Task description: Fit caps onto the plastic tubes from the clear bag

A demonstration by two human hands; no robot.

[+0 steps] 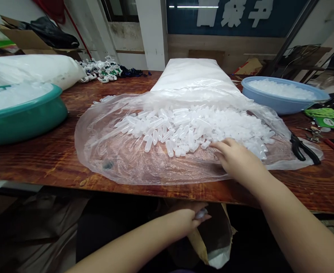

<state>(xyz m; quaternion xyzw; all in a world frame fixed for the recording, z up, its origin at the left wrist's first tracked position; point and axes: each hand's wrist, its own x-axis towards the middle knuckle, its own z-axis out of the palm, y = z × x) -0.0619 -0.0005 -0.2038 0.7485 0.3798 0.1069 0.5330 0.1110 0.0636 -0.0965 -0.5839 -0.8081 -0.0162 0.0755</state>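
A heap of translucent white plastic tubes and small caps lies on a clear plastic sheet at the mouth of a large white bag. At the heap's front right edge is my right hand, its fingertips beside the nearest pieces with fingers partly apart. My left hand is below the table edge, closed round a small translucent piece that is mostly hidden by the fingers. Just right of and below it, a paper sack with a pale lining stands open.
A green basin of white pieces stands left, a blue basin right. Black-handled pliers lie on the sheet's right end. The wooden table ends just above my left hand. Small assembled parts are piled at the back left.
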